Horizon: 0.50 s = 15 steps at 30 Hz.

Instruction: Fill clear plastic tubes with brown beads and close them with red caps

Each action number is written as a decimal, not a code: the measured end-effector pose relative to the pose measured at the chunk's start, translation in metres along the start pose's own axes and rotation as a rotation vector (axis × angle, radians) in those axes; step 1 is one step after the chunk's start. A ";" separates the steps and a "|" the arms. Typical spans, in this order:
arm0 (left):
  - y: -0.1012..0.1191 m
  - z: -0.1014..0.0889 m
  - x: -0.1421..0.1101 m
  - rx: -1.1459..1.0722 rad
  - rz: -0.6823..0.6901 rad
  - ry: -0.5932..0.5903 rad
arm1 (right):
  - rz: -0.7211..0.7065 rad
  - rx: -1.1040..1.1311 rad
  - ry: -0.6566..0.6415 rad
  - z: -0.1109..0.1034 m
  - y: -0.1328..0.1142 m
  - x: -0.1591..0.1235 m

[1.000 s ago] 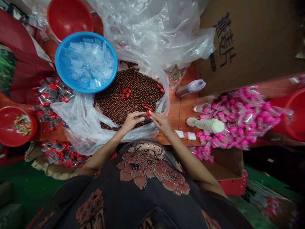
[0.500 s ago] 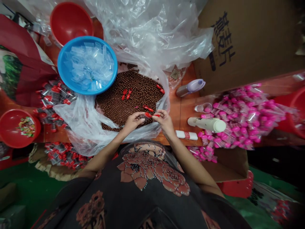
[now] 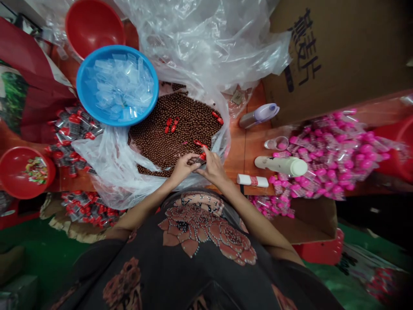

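Your left hand [image 3: 186, 167] and right hand [image 3: 213, 167] have fingers clamped on a red-capped container [image 3: 202, 157], over the brown balls' [image 3: 155, 146] near side. Blue basin [image 3: 83, 94] sits far left.

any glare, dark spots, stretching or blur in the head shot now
Head view: glare on the plastic sheet; dark right corners; the cardboard box seemingly stretched; fine detail soft on the red piece between left hand and right hand.

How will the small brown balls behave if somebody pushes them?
The small brown balls would likely roll, being round and loose. They may slip over one another; they look shiny. The plastic film around them might stop some.
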<state>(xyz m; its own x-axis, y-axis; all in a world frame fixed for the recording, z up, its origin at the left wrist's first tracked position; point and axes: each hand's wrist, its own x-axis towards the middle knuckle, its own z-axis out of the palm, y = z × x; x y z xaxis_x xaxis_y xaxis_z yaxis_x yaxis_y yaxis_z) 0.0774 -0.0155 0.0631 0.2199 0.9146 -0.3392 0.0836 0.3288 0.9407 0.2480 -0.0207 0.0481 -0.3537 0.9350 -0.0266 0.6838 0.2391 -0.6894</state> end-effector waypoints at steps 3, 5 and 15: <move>0.003 0.000 -0.005 0.072 0.046 0.032 | -0.032 -0.021 -0.019 0.001 0.000 -0.001; 0.004 -0.002 -0.007 0.096 0.068 0.035 | -0.053 -0.011 -0.029 0.002 0.000 -0.002; -0.018 -0.008 0.000 -0.279 -0.265 0.001 | -0.030 -0.019 -0.081 0.020 -0.023 0.003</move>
<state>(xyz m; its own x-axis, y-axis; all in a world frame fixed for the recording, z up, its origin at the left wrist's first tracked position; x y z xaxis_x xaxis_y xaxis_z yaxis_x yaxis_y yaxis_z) 0.0684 -0.0197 0.0467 0.2251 0.7894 -0.5712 -0.1308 0.6054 0.7851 0.2186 -0.0285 0.0494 -0.4241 0.9033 -0.0655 0.6837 0.2719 -0.6772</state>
